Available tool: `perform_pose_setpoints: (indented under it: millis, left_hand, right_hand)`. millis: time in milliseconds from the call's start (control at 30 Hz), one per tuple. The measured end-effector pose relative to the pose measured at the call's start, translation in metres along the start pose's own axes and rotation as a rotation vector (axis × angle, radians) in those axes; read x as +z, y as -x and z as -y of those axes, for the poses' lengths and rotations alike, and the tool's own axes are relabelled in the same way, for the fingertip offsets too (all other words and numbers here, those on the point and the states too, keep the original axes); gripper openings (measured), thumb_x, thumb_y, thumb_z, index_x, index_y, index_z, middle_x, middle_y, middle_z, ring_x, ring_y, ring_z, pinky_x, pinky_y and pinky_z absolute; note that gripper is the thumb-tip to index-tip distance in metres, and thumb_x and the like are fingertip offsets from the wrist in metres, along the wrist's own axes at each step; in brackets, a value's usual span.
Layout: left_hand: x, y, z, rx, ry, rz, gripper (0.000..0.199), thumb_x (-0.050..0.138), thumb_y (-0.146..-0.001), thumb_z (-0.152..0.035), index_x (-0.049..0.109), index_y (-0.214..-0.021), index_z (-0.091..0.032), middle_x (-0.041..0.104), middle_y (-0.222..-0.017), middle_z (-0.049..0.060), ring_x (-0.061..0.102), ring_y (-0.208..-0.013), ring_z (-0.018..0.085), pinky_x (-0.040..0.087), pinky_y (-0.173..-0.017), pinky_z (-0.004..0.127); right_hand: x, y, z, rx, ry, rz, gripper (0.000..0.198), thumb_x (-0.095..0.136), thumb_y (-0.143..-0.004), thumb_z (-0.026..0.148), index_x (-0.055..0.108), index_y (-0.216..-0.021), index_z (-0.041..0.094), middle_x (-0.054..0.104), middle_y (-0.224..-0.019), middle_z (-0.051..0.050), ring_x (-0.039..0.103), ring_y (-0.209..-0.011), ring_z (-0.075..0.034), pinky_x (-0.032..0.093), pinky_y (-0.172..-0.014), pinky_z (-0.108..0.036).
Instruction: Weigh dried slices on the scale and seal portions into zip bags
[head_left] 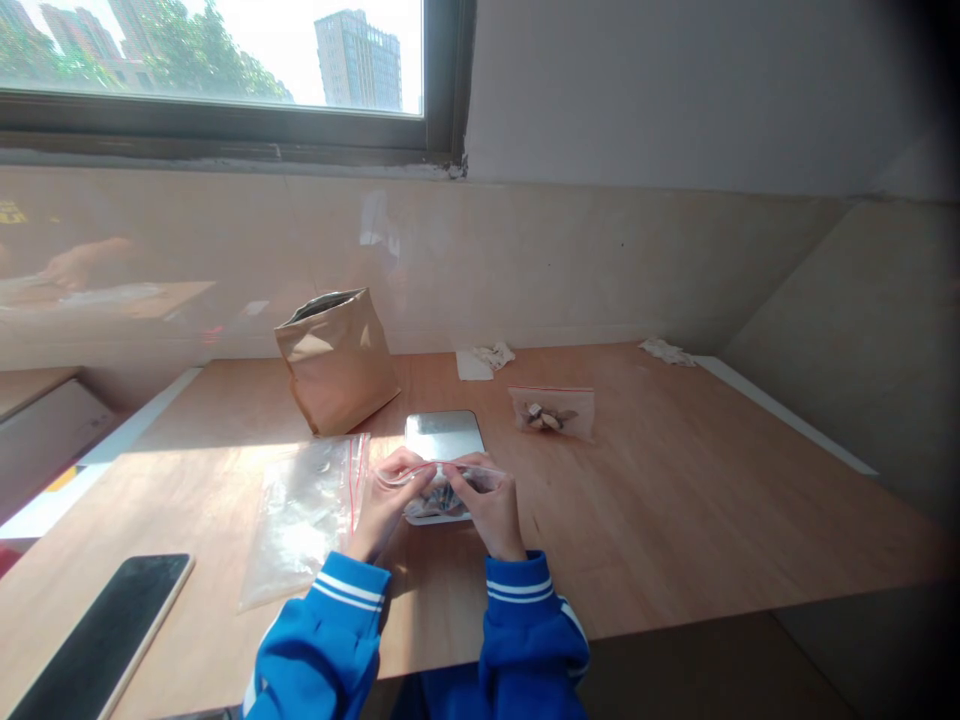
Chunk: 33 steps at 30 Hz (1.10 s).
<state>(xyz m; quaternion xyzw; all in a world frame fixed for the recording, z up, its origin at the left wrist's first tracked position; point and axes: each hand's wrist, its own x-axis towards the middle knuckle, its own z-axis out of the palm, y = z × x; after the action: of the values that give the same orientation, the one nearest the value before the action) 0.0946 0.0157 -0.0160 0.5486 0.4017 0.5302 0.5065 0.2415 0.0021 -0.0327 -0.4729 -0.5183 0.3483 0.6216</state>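
Observation:
Between my two hands is a small clear zip bag (444, 497) with a red seal strip and dark and pale pieces inside. My left hand (386, 500) pinches its top edge on the left, thumb against the red strip. On the right, my right hand (491, 508) grips the same edge, its thumb near the middle. Under the bag lies a flat silver scale (445, 432) with a white rim, partly hidden by bag and hands. Left of my left hand rests a larger clear zip bag (300, 520), flat on the table.
A brown paper pouch (341, 365) stands with its top gaping at the back left. Another filled zip bag (555, 412) sits right of the scale. A phone (112, 635) lies at the front left. Crumpled tissues (495, 355) are by the wall. The wooden table (675, 500) ends close to me.

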Motion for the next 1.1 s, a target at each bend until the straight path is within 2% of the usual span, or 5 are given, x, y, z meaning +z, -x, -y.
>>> perform_pose_setpoints:
  millis: [200, 300, 567, 833, 1100]
  left_hand:
    - [0.0024, 0.0008, -0.0074, -0.029, 0.069, 0.027, 0.023, 0.076, -0.071, -0.032, 0.064, -0.069, -0.013, 0.06, -0.066, 0.001, 0.056, -0.065, 0.011, 0.046, -0.062, 0.02]
    - [0.0026, 0.0012, -0.0088, -0.006, 0.039, 0.025, 0.023, 0.076, -0.071, -0.032, 0.064, -0.068, -0.013, 0.06, -0.066, 0.001, 0.055, -0.066, 0.011, 0.045, -0.063, 0.02]
    - [0.0015, 0.0016, -0.0031, -0.021, 0.032, 0.016, 0.021, 0.077, -0.069, -0.03, 0.065, -0.067, -0.013, 0.061, -0.067, 0.001, 0.056, -0.066, 0.011, 0.045, -0.062, 0.019]
    - [-0.0009, -0.0008, 0.0009, -0.127, 0.114, -0.024, 0.027, 0.081, -0.064, -0.029, 0.06, -0.062, -0.013, 0.06, -0.062, 0.0, 0.057, -0.062, 0.011, 0.046, -0.06, 0.02]
    - [-0.0027, -0.0023, -0.0004, -0.106, 0.101, -0.014, 0.022, 0.079, -0.067, -0.03, 0.066, -0.063, -0.013, 0.062, -0.063, 0.0, 0.056, -0.062, 0.01, 0.045, -0.06, 0.02]
  right_hand:
    - [-0.0016, -0.0001, 0.0015, -0.017, -0.023, 0.127, 0.021, 0.071, -0.077, 0.036, 0.075, -0.086, 0.019, 0.07, -0.089, -0.006, 0.066, -0.089, -0.022, 0.053, -0.082, -0.033]
    - [-0.0006, -0.0003, 0.0031, -0.025, -0.027, 0.111, 0.018, 0.071, -0.077, 0.035, 0.075, -0.084, 0.02, 0.071, -0.088, -0.006, 0.066, -0.089, -0.022, 0.054, -0.082, -0.034]
    - [0.0022, 0.0026, -0.0007, 0.002, -0.036, 0.049, 0.017, 0.07, -0.078, 0.034, 0.073, -0.077, 0.017, 0.069, -0.081, -0.005, 0.066, -0.077, -0.02, 0.055, -0.065, -0.03]
    - [0.0028, 0.0037, 0.0036, -0.042, -0.011, 0.013, 0.016, 0.07, -0.078, 0.032, 0.071, -0.072, 0.018, 0.066, -0.075, -0.004, 0.064, -0.077, -0.018, 0.052, -0.071, -0.029]
    - [0.0012, 0.004, 0.0025, 0.029, -0.102, 0.012, 0.018, 0.073, -0.076, 0.036, 0.074, -0.072, 0.018, 0.062, -0.073, -0.003, 0.062, -0.074, -0.018, 0.049, -0.069, -0.029]
